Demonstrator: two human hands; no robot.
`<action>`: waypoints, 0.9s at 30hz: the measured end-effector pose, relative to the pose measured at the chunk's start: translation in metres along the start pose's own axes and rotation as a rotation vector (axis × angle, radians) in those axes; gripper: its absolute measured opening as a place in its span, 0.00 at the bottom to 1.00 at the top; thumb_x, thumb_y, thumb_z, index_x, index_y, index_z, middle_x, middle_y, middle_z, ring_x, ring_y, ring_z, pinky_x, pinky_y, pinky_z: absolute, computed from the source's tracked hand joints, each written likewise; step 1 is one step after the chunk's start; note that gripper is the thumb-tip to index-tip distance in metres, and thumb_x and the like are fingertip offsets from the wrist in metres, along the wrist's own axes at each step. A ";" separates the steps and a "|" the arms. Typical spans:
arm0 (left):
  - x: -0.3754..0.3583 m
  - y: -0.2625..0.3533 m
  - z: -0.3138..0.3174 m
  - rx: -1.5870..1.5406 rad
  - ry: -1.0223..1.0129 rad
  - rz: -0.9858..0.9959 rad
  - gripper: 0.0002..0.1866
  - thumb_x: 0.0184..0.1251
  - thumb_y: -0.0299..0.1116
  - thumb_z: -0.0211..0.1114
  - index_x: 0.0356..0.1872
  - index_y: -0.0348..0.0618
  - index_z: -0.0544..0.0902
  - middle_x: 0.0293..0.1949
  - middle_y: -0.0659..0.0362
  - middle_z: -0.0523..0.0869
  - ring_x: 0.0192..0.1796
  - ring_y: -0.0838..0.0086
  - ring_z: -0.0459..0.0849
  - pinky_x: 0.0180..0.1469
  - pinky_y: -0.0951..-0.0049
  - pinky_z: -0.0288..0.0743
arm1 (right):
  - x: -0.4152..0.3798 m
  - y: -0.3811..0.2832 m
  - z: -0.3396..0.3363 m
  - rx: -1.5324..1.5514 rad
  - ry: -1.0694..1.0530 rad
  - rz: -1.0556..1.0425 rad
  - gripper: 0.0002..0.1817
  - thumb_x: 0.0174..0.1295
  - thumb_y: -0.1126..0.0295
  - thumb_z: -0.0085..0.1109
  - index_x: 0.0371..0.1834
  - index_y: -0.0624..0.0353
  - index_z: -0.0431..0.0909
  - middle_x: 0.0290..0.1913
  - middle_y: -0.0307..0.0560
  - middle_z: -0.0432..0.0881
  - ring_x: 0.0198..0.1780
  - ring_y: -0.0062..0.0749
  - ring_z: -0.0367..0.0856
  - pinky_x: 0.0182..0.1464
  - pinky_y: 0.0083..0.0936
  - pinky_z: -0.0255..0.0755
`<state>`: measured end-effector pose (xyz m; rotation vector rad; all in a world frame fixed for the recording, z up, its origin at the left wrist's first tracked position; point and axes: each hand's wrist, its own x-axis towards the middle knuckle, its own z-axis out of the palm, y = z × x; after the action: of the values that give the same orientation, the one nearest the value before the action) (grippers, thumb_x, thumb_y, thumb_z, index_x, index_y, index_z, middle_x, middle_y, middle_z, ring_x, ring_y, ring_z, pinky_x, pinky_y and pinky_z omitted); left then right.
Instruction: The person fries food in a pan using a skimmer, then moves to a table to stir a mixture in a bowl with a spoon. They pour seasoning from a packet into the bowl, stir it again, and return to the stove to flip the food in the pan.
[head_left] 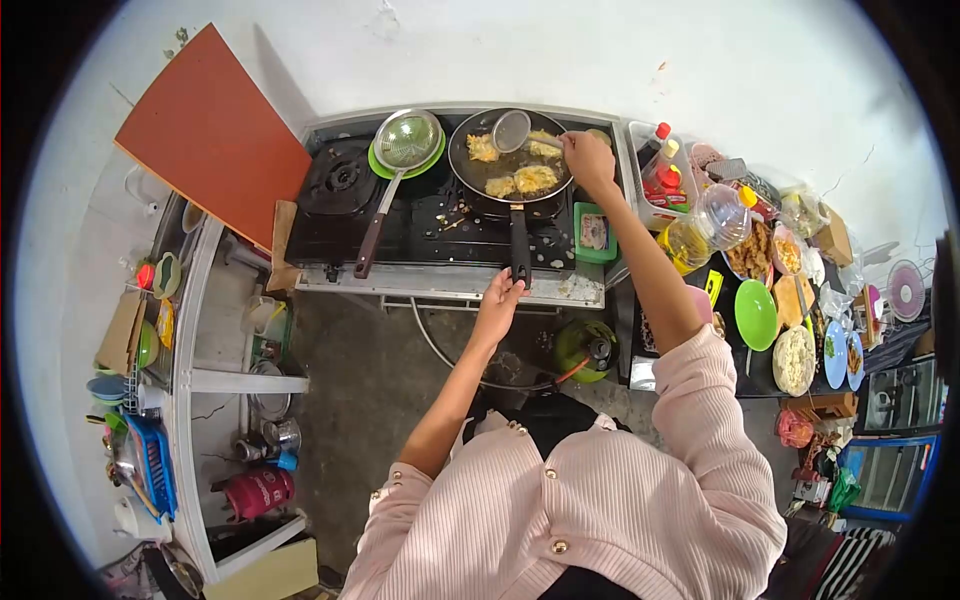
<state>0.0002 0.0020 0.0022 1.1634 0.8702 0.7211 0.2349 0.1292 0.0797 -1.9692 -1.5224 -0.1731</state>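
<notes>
A dark frying pan [510,172] sits on the right burner, with several golden fritters [535,179] in oil. My left hand [499,303] is closed round the end of the pan's black handle [520,245]. Over the pan's right rim, my right hand [588,160] grips the handle of a small ladle [511,131], whose round head is above the fritters at the back of the pan. To the left, a wire strainer [407,139] rests on a green plate [439,150], its dark handle pointing toward the stove's front edge.
An orange-red board [215,140] leans at the left. A green tray [596,232] lies right of the pan. Farther right are a bin of sauce bottles [665,185], an oil bottle [685,245] and a green bowl [756,314]. A green gas cylinder [585,350] stands below.
</notes>
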 end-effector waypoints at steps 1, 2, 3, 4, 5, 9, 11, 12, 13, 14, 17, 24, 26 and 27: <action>-0.001 0.001 0.000 0.008 0.004 -0.005 0.20 0.66 0.41 0.51 0.55 0.42 0.66 0.47 0.63 0.78 0.47 0.78 0.76 0.49 0.76 0.64 | 0.000 0.000 -0.002 -0.007 0.005 -0.001 0.12 0.57 0.62 0.49 0.32 0.55 0.81 0.27 0.54 0.80 0.31 0.50 0.79 0.35 0.41 0.72; -0.002 0.001 0.001 0.002 0.006 -0.008 0.20 0.66 0.41 0.51 0.55 0.42 0.66 0.47 0.63 0.78 0.47 0.78 0.76 0.49 0.76 0.64 | 0.000 -0.001 -0.004 -0.013 0.004 -0.007 0.12 0.57 0.62 0.49 0.31 0.55 0.81 0.27 0.54 0.80 0.31 0.49 0.79 0.35 0.41 0.72; -0.002 0.002 0.001 -0.003 0.008 -0.010 0.20 0.66 0.41 0.51 0.55 0.42 0.66 0.47 0.63 0.78 0.47 0.78 0.76 0.49 0.76 0.64 | 0.000 -0.004 -0.007 -0.018 0.004 -0.013 0.12 0.57 0.62 0.49 0.31 0.55 0.81 0.27 0.55 0.80 0.31 0.49 0.79 0.34 0.40 0.72; -0.002 0.002 0.001 -0.009 0.009 -0.011 0.20 0.67 0.41 0.51 0.55 0.42 0.66 0.47 0.63 0.78 0.47 0.78 0.76 0.49 0.76 0.64 | 0.001 -0.006 -0.010 -0.025 0.005 -0.020 0.12 0.56 0.62 0.49 0.31 0.55 0.81 0.27 0.55 0.80 0.30 0.49 0.79 0.34 0.40 0.72; -0.001 0.001 0.001 -0.009 0.007 -0.007 0.20 0.67 0.41 0.51 0.55 0.42 0.66 0.47 0.63 0.78 0.47 0.78 0.76 0.49 0.77 0.64 | 0.002 -0.008 -0.013 -0.028 0.033 -0.049 0.12 0.56 0.62 0.50 0.30 0.56 0.81 0.26 0.55 0.79 0.30 0.49 0.79 0.33 0.40 0.72; 0.000 0.000 -0.001 -0.003 0.007 -0.012 0.20 0.67 0.41 0.51 0.55 0.41 0.66 0.48 0.63 0.78 0.47 0.78 0.76 0.49 0.77 0.64 | -0.008 -0.024 -0.037 -0.061 0.090 -0.179 0.11 0.56 0.63 0.50 0.27 0.56 0.80 0.23 0.54 0.79 0.27 0.48 0.79 0.30 0.39 0.72; 0.001 -0.001 -0.001 -0.010 0.005 -0.012 0.20 0.67 0.40 0.51 0.56 0.41 0.66 0.48 0.63 0.78 0.47 0.78 0.76 0.49 0.77 0.64 | -0.021 -0.032 -0.052 -0.096 0.052 -0.203 0.11 0.56 0.63 0.51 0.26 0.56 0.80 0.22 0.54 0.79 0.26 0.48 0.78 0.29 0.38 0.72; 0.001 -0.003 -0.002 -0.018 0.000 -0.006 0.20 0.67 0.40 0.51 0.56 0.41 0.66 0.48 0.63 0.78 0.47 0.78 0.76 0.49 0.77 0.64 | -0.031 -0.037 -0.060 -0.116 0.012 -0.188 0.11 0.56 0.63 0.51 0.26 0.56 0.80 0.22 0.54 0.79 0.26 0.48 0.78 0.29 0.37 0.72; 0.001 -0.004 -0.002 -0.027 -0.004 0.000 0.20 0.67 0.40 0.51 0.56 0.41 0.66 0.48 0.63 0.78 0.46 0.78 0.76 0.49 0.77 0.64 | -0.036 -0.039 -0.064 -0.137 -0.029 -0.174 0.10 0.56 0.64 0.51 0.25 0.55 0.80 0.22 0.53 0.78 0.26 0.47 0.79 0.29 0.37 0.72; 0.002 -0.005 -0.002 -0.037 0.014 -0.010 0.21 0.67 0.38 0.51 0.56 0.39 0.65 0.46 0.61 0.78 0.45 0.78 0.76 0.49 0.77 0.65 | -0.038 -0.039 -0.061 -0.129 -0.034 -0.188 0.11 0.56 0.63 0.51 0.25 0.55 0.80 0.22 0.53 0.78 0.26 0.47 0.79 0.29 0.37 0.72; 0.000 0.003 0.002 -0.059 0.048 -0.031 0.21 0.66 0.34 0.52 0.57 0.34 0.63 0.42 0.59 0.78 0.43 0.76 0.77 0.48 0.77 0.67 | -0.045 -0.029 -0.037 -0.125 -0.059 -0.188 0.11 0.56 0.63 0.50 0.26 0.55 0.80 0.21 0.52 0.78 0.25 0.46 0.79 0.29 0.37 0.71; 0.000 -0.001 -0.002 -0.018 0.010 -0.022 0.20 0.67 0.39 0.51 0.56 0.41 0.66 0.48 0.62 0.78 0.45 0.79 0.76 0.48 0.78 0.64 | -0.053 -0.029 -0.066 -0.144 -0.021 -0.128 0.11 0.59 0.63 0.47 0.28 0.54 0.78 0.22 0.50 0.79 0.26 0.45 0.79 0.29 0.38 0.71; 0.001 -0.003 -0.002 -0.027 0.008 -0.019 0.20 0.67 0.39 0.51 0.56 0.42 0.66 0.48 0.62 0.78 0.45 0.80 0.76 0.48 0.79 0.65 | -0.059 -0.025 -0.081 -0.159 -0.029 -0.119 0.11 0.59 0.63 0.47 0.27 0.54 0.78 0.23 0.51 0.78 0.26 0.46 0.78 0.28 0.39 0.71; 0.001 -0.003 -0.003 -0.024 0.006 -0.015 0.20 0.67 0.39 0.51 0.56 0.42 0.66 0.48 0.62 0.78 0.45 0.80 0.76 0.48 0.79 0.65 | -0.062 -0.020 -0.083 -0.186 -0.040 -0.120 0.11 0.59 0.63 0.47 0.27 0.54 0.78 0.23 0.51 0.78 0.26 0.46 0.78 0.28 0.39 0.71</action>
<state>-0.0015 0.0031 -0.0015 1.1327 0.8724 0.7210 0.2196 0.0353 0.1242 -2.0348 -1.7053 -0.3388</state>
